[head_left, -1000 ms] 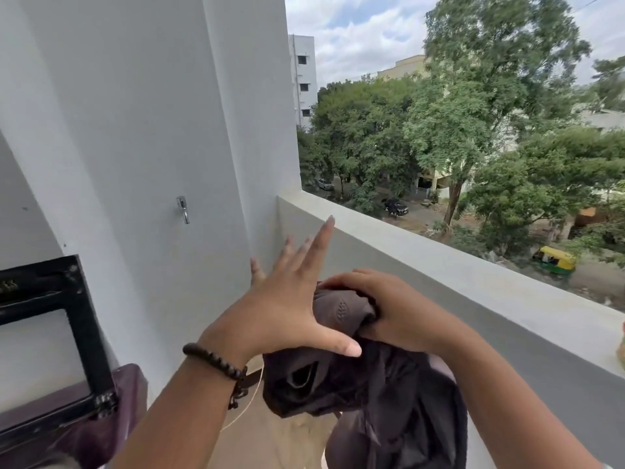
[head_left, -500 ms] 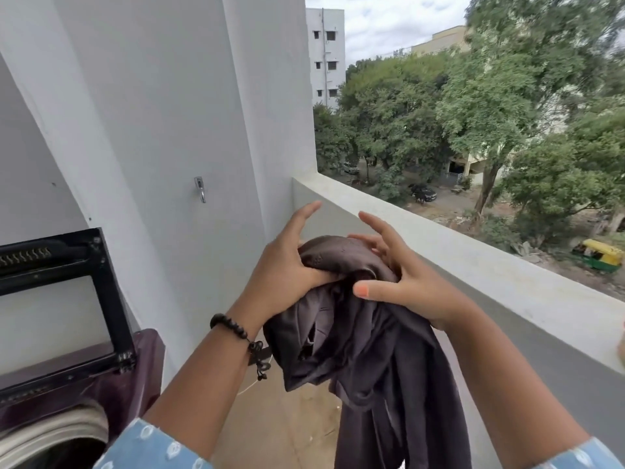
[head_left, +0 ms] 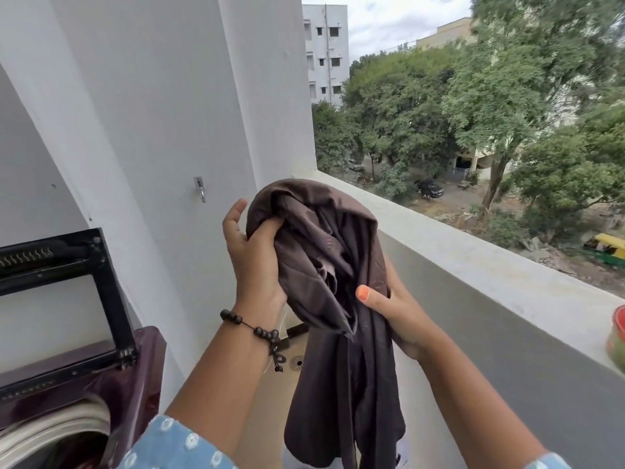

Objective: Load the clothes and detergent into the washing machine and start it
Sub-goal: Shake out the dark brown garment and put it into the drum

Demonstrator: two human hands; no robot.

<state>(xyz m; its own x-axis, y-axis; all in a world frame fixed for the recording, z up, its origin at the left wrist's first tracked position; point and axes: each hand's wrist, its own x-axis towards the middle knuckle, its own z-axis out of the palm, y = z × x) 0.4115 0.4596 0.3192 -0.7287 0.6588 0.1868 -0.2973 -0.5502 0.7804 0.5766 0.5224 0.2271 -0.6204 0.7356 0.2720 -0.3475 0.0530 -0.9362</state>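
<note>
Brown cloth filled the centre of the frame: a dark brown garment [head_left: 324, 252] was bunched up high between both hands, with its loose tail hanging down toward the lower middle of the picture. The left hand [head_left: 253, 262] had its thumb pressed into the folds at the upper left of the bundle, its grip curled round the fabric from that side. The right hand [head_left: 395, 309] held the cloth from the right and from behind; only its thumb, with an orange nail, showed plainly over the fabric, and the other fingers were hidden in the folds.

In the lower left corner stood the washing machine [head_left: 135, 384], maroon-bodied, with its black-framed lid [head_left: 111, 299] raised against the white wall [head_left: 152, 113] and part of the pale drum rim visible beneath. The garment was still well apart from that opening, held out over the balcony floor. A grey parapet [head_left: 490, 265] ran across the right of the frame, trees and buildings beyond it.

The garment looked light, thin and limp, perhaps a little slick, so it would likely slump and trail rather than keep a shape. Gathering the hanging tail into the bundle before carrying it left seemed wise, since a dangling end could catch on the lid or the machine's edge.
</note>
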